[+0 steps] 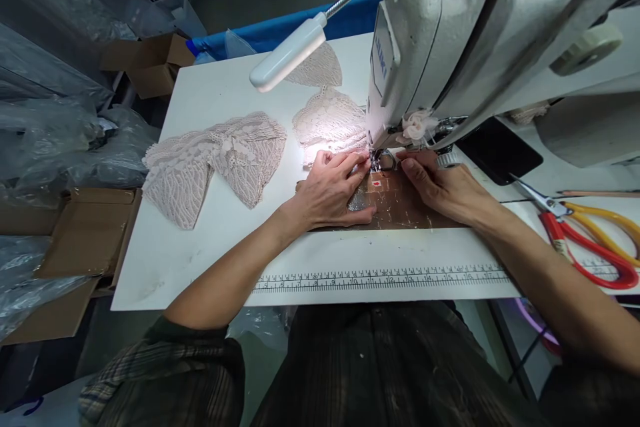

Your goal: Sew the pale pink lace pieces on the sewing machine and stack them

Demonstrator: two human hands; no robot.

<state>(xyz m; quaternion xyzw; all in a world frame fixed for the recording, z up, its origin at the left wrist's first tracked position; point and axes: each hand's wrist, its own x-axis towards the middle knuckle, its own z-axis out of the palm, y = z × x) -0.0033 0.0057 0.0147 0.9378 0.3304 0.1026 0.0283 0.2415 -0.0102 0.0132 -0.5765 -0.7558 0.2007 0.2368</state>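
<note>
left hand (pixel 333 190) flat, fingers released, pinned pale pink lace piece (pixel 327 123) steady by metal presser foot (pixel 380 161) | right hand (pixel 443 187) same, gripped nothing

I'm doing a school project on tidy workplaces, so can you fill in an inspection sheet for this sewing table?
Surface: white table, with a printed ruler strip along the near edge and a worn brown patch under the hands.
Job's things: Juki sewing machine; lit lace piece at its presser foot.
Clutter: lace pile on the left; red and yellow scissors on the right.
Grippers: left hand and right hand lie flat on either side of the presser foot, holding nothing.
Cables: nothing seen; only the lamp on its metal gooseneck.
Surroundings: cardboard boxes and plastic bags on the left.
</note>
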